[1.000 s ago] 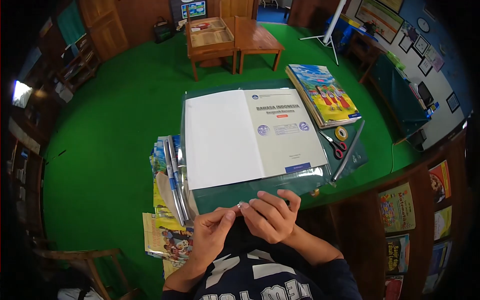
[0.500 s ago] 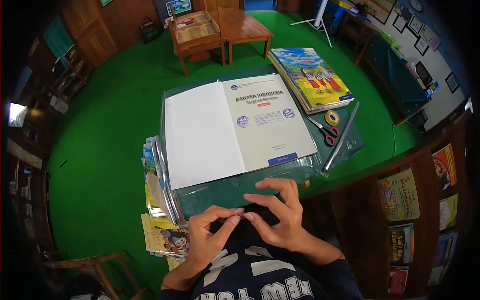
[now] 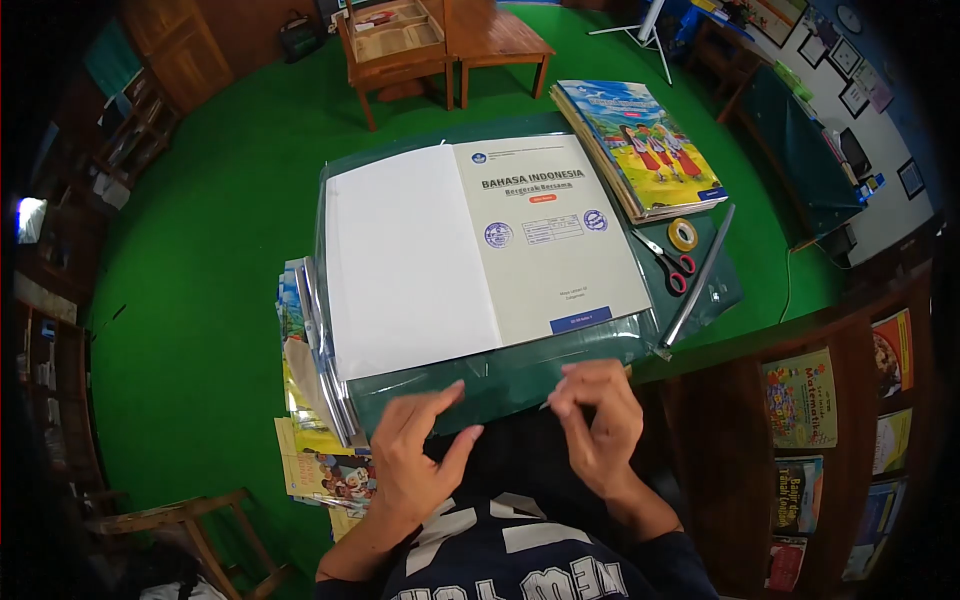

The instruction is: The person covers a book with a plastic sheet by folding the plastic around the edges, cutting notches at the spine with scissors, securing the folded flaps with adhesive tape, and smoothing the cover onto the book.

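Observation:
An open book point(image 3: 545, 265) titled "Bahasa Indonesia" lies on a sheet of clear plastic point(image 3: 600, 345), with its blank inner page to the left. My left hand point(image 3: 415, 450) is in front of the book's lower edge, thumb and forefinger apart, holding nothing. To its right, my right hand point(image 3: 605, 425) is closed in a pinch. A small pale sliver, looking like a piece of clear tape point(image 3: 545, 405), pokes out at its fingertips. Right of the book lie scissors point(image 3: 672, 268) with black and red handles, a roll of yellowish tape point(image 3: 683, 235) and a rolled-up plastic sheet point(image 3: 700, 280).
A stack of books point(image 3: 650, 150) stands at the table's back right. More books point(image 3: 325, 475) and rolled plastic point(image 3: 325, 360) are along the left side. A wooden rack point(image 3: 715, 440) with upright books is at my right. Wooden tables point(image 3: 500, 50) stand further back on green carpet.
My hands have moved apart from each other, where their fingertips met before. The left fingers have opened, while the right hand has drawn to the right, still pinching. The view has shifted slightly.

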Tool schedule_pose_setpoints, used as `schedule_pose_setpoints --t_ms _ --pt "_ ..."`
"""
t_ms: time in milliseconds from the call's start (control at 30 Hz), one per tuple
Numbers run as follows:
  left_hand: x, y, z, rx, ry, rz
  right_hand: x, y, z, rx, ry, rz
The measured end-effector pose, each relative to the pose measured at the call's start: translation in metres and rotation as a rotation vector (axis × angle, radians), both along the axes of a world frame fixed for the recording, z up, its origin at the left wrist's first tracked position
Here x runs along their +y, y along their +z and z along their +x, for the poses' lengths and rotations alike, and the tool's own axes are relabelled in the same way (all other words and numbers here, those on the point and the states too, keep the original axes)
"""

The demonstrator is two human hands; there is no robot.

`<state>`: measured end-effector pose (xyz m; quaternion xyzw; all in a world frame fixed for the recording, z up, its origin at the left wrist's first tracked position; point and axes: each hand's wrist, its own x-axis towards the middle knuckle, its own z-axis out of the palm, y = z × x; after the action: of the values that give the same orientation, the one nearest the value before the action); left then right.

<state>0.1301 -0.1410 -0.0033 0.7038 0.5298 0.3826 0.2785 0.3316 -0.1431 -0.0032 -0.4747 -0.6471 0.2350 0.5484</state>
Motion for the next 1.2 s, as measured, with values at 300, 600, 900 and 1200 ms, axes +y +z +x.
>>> schedule_pose_setpoints --t_ms 300,600,900,1200 --pt "0.056 -0.023 -0.018 0.460 -0.251 0.115 0.055 -0.034 -0.009 -0.308 0.165 -0.120" --pt "0.064 -0.030 -0.022 0.514 -0.280 0.158 0.054 -0.029 -0.011 -0.477 0.232 -0.096" --pt "0.074 -0.042 -0.034 0.395 -0.242 0.249 0.053 -0.045 -0.023 -0.515 0.130 0.038" --pt "0.098 -0.035 -0.039 0.372 -0.308 0.296 0.058 -0.040 -0.034 -0.495 0.070 0.047"
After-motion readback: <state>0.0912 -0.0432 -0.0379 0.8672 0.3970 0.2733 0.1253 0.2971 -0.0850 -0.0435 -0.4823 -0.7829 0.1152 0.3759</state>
